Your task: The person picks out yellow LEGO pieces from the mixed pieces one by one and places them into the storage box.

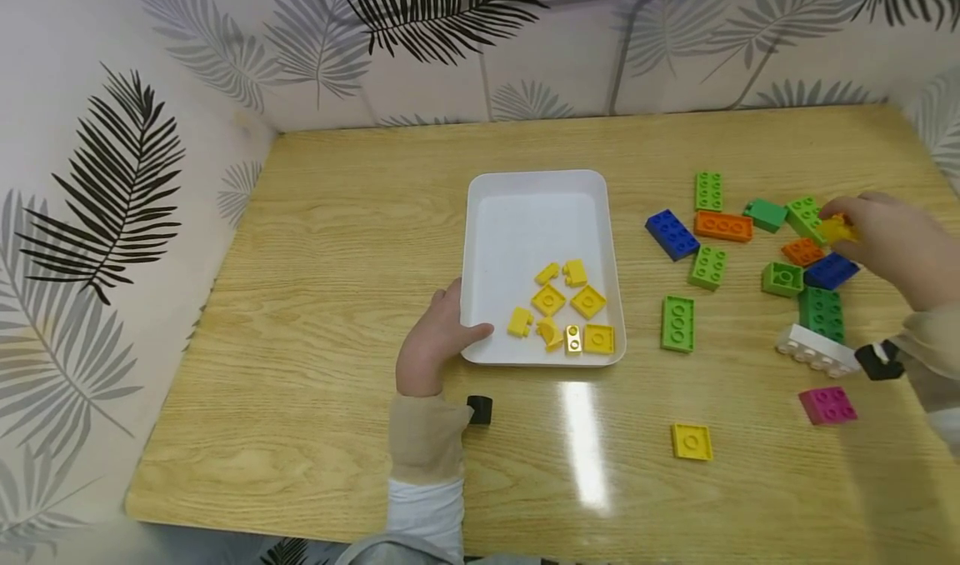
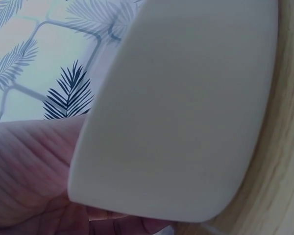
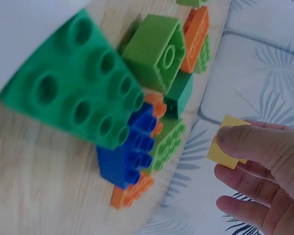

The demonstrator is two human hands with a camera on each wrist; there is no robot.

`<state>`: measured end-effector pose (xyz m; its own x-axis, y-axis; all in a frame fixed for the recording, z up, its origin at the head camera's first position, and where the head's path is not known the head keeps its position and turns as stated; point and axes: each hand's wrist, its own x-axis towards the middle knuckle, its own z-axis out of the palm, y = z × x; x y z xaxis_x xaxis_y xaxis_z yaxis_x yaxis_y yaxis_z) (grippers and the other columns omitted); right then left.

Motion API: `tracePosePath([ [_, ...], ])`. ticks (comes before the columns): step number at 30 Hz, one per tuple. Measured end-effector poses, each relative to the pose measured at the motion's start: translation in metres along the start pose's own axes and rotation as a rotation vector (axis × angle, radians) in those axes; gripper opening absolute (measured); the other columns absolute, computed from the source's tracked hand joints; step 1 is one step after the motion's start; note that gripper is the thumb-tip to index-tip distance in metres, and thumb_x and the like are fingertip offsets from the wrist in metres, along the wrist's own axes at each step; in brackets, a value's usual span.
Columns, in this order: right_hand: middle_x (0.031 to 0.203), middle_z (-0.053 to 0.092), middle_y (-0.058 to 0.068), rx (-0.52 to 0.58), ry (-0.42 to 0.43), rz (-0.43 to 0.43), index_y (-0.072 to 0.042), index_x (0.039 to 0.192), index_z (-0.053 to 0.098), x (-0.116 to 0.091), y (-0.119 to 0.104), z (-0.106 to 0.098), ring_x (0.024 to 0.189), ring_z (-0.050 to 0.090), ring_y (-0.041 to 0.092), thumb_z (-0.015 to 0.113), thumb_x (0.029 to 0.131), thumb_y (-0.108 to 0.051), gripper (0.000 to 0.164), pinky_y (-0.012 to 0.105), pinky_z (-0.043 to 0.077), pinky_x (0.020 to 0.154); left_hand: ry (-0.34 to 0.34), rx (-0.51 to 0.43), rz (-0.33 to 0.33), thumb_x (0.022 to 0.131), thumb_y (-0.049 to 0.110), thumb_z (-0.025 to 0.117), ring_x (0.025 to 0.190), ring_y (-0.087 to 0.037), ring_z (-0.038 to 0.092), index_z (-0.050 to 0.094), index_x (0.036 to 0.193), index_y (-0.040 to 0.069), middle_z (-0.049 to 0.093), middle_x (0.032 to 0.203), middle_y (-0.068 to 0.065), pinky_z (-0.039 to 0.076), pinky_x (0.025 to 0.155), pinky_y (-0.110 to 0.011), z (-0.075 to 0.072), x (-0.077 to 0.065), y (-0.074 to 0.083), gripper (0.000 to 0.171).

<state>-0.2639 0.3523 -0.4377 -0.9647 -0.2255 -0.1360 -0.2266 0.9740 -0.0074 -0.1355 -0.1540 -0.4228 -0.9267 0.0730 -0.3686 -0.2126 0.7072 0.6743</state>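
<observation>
My left hand [image 1: 438, 336] grips the left edge of a white tray [image 1: 536, 215], its thumb over the rim; the left wrist view shows the tray's outer wall [image 2: 176, 112] close up. Several yellow bricks [image 1: 549, 300] lie in the near half of the tray. Over the right side of the table my right hand [image 1: 888, 244] pinches a yellow brick [image 3: 229, 142] between thumb and fingers. Close by it lie a light green brick [image 1: 804, 217], an orange brick [image 1: 802, 252] and a blue brick [image 1: 831, 271].
A dark green brick [image 1: 821, 313], a white brick [image 1: 816, 348] and a pink brick [image 1: 828, 405] lie nearer on the right. Between tray and pile are a blue brick [image 1: 672, 234] and a light green one [image 1: 678, 324]. A yellow brick [image 1: 692, 442] sits near the front.
</observation>
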Motion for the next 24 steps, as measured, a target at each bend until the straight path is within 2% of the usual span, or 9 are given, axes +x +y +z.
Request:
tracePosePath([
  [6,0.104,0.047,0.034,0.034,-0.055,0.005,0.005,0.11,0.047,-0.018,-0.066,-0.049,0.089,0.048,0.042,0.059,0.076,-0.002,0.037,0.055,0.045,0.074,0.001,0.0,0.011,0.078,0.019,0.063,0.116,-0.026,0.032,0.02,0.14,0.01,0.04,0.133,-0.014,0.033,0.104,-0.042,0.0,0.0,-0.001,0.076],
  [10,0.108,0.045,0.033,0.055,-0.102,0.012,0.003,0.114,0.046,-0.013,-0.078,-0.051,0.091,0.047,0.042,0.058,0.078,-0.005,0.038,0.055,0.044,0.077,0.003,0.007,0.028,0.078,0.018,0.063,0.116,-0.026,0.032,0.021,0.14,0.009,0.04,0.135,-0.013,0.032,0.105,-0.042,-0.001,0.001,-0.001,0.076],
  [13,0.11,0.044,0.034,0.08,-0.121,-0.034,0.004,0.116,0.044,-0.011,-0.088,-0.057,0.091,0.048,0.041,0.057,0.079,-0.007,0.041,0.055,0.044,0.077,0.002,0.014,0.025,0.078,0.019,0.063,0.117,-0.026,0.032,0.021,0.14,0.01,0.04,0.136,-0.013,0.032,0.105,-0.042,-0.001,0.001,-0.001,0.076],
  [20,0.11,0.046,0.032,0.104,-0.091,-0.125,0.003,0.115,0.047,-0.008,-0.113,-0.066,0.087,0.051,0.037,0.058,0.079,-0.006,0.039,0.052,0.046,0.074,0.004,0.007,0.035,0.078,0.019,0.063,0.117,-0.026,0.032,0.021,0.14,0.01,0.039,0.138,-0.012,0.032,0.105,-0.043,-0.001,0.0,-0.002,0.076],
  [24,0.108,0.049,0.03,0.091,-0.055,-0.175,0.001,0.114,0.049,-0.005,-0.125,-0.065,0.087,0.052,0.036,0.059,0.078,-0.005,0.038,0.051,0.047,0.073,0.0,-0.005,0.015,0.078,0.02,0.063,0.118,-0.025,0.032,0.02,0.14,0.011,0.038,0.138,-0.011,0.032,0.105,-0.042,-0.001,0.0,-0.002,0.076],
])
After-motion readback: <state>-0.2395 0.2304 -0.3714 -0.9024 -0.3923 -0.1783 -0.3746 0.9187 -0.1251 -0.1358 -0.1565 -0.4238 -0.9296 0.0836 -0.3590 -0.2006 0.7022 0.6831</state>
